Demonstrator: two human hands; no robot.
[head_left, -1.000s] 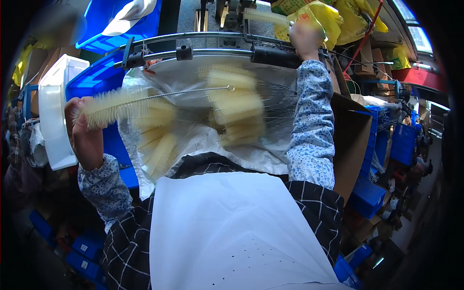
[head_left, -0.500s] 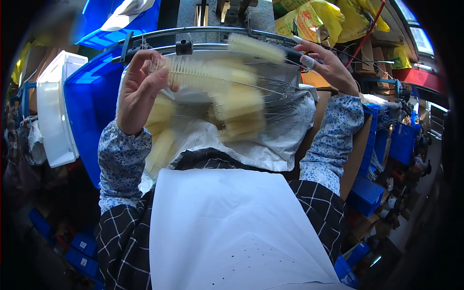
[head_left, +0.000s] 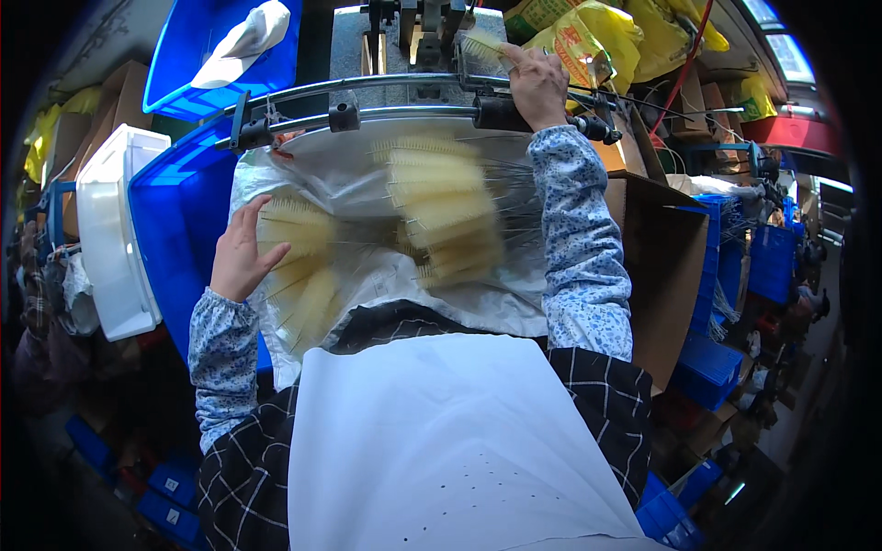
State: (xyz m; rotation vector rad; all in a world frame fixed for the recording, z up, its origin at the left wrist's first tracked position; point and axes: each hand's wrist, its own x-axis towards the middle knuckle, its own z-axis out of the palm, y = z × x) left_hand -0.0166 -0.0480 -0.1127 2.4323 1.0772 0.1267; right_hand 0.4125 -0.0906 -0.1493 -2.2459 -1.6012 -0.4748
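Observation:
My left hand has its fingers apart and holds nothing, beside the left pile of cream bottle brushes. Beyond the metal rails, my right hand has its fingers closed at the end of a single bottle brush, whose bristles point away to the left. A second pile of bottle brushes lies in the middle on a white plastic sheet. Thin wire stems reach from that pile toward my right sleeve. Motion blurs both piles somewhat.
A horizontal metal rail with black fittings crosses in front of a machine. Blue bins and a white tub stand at left. At right are an open cardboard box and yellow bags.
My left hand has let go of its bottle brush and moved down and left to the left pile. The right hand has moved forward and left over the rail with a brush.

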